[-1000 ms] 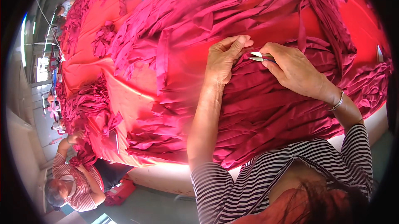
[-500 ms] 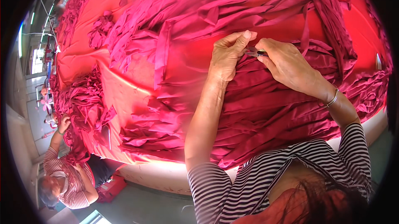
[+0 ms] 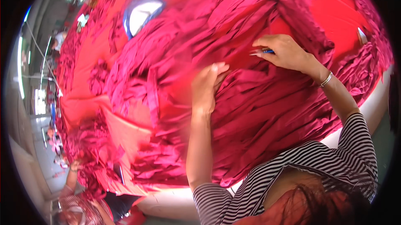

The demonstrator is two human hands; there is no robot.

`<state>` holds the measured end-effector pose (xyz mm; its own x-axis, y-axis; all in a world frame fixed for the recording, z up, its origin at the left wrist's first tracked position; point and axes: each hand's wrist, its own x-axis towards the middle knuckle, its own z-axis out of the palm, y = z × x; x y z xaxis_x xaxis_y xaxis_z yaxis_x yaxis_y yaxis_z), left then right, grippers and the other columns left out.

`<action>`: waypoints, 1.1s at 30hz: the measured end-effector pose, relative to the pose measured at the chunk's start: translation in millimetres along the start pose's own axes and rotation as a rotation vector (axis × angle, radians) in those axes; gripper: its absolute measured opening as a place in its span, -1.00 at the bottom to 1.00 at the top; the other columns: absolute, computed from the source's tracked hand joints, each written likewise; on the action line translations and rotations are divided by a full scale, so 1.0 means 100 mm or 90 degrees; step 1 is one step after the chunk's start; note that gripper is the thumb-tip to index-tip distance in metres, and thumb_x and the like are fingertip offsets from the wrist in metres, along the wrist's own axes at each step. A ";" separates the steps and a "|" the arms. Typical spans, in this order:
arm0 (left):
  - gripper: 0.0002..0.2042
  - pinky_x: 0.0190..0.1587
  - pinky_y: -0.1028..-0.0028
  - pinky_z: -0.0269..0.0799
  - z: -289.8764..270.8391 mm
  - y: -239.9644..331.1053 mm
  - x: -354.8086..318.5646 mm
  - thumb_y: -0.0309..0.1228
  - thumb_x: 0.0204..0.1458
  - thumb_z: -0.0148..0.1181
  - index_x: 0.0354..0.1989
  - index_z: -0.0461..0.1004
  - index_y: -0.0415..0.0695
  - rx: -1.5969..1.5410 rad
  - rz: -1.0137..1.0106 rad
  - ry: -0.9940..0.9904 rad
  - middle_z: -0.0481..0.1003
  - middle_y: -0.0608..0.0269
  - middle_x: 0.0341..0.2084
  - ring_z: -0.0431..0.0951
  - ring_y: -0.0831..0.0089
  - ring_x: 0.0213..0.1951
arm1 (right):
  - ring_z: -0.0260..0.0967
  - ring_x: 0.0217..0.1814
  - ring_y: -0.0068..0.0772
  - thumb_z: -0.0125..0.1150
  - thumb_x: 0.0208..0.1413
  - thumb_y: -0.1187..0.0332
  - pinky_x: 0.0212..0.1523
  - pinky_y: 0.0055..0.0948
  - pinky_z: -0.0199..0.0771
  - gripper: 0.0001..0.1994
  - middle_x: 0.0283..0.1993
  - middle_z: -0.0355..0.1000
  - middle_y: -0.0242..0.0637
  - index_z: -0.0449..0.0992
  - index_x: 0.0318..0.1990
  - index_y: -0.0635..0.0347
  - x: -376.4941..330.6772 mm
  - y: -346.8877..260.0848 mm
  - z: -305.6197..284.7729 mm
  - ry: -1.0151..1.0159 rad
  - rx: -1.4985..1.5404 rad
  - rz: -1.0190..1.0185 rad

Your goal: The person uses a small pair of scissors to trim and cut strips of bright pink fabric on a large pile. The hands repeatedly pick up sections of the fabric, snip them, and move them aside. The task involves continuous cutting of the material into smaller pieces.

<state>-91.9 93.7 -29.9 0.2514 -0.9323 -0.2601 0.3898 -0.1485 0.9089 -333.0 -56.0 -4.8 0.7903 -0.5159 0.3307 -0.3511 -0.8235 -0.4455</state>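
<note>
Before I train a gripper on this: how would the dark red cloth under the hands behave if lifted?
Probably floppy: the dark red cloth lies in soft folds and loose strips. It likely bunches when pushed, as under the left hand. Strips may drag tangled neighbours along.

This was a garment or textile workshop, a factory floor rather than a home. A long work table (image 3: 371,112) with a pale rounded edge ran from the near right toward the far left, buried under heaps of crimson cut fabric strips (image 3: 267,112) lying on flat red cloth (image 3: 338,14). A white and blue bundle (image 3: 142,12) sat among the piles at the far end. At the near left another worker in a striped top (image 3: 77,208) handled the same fabric. Along the left, bright windows (image 3: 21,70) lit a plain open hall.
</note>
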 end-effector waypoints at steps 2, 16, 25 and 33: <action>-0.74 0.08 0.38 0.49 -0.02 -0.03 -0.03 -0.29 0.29 0.15 -0.07 0.56 -0.26 0.061 0.042 0.001 0.62 0.03 -0.16 0.62 0.28 -0.06 | 0.49 -0.22 0.02 0.29 0.08 0.30 -0.20 -0.11 0.46 -0.80 -0.31 0.52 -0.12 0.51 -0.19 0.18 -0.14 0.00 -0.27 -0.005 -0.101 0.086; -0.78 -0.22 0.48 0.54 0.20 0.12 -0.16 -0.38 0.28 0.10 -0.19 0.60 -0.28 0.366 0.076 -0.010 0.63 0.18 -0.33 0.63 0.46 -0.31 | 0.45 -0.22 0.03 0.24 0.06 0.43 -0.18 -0.13 0.42 -0.90 -0.32 0.48 -0.11 0.48 -0.32 0.25 -0.10 -0.12 -0.40 0.046 0.092 0.112; -0.80 -0.29 0.33 0.51 -0.13 0.46 -0.09 -0.48 0.04 0.28 -0.16 0.60 -0.24 0.981 0.250 0.130 0.61 0.04 -0.42 0.62 0.23 -0.43 | 0.44 -0.10 -0.09 0.31 0.05 0.54 -0.09 -0.20 0.43 -0.82 -0.17 0.43 -0.18 0.52 -0.17 0.26 0.33 0.01 0.27 -0.022 0.176 0.101; -0.76 -0.18 0.29 0.49 0.20 0.22 0.10 -0.51 -0.09 0.41 -0.24 0.54 -0.24 0.804 0.404 0.027 0.56 0.07 -0.34 0.57 0.17 -0.26 | 0.44 -0.08 -0.09 0.36 0.05 0.41 -0.10 -0.19 0.44 -0.79 -0.13 0.45 -0.20 0.50 -0.18 0.20 0.32 -0.11 0.35 -0.040 0.209 0.079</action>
<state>-98.3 74.7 -5.7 0.1164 -0.9441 0.3084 -0.8362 0.0744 0.5434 -286.0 -55.4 -18.4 0.7852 -0.5826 0.2097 -0.2739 -0.6305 -0.7263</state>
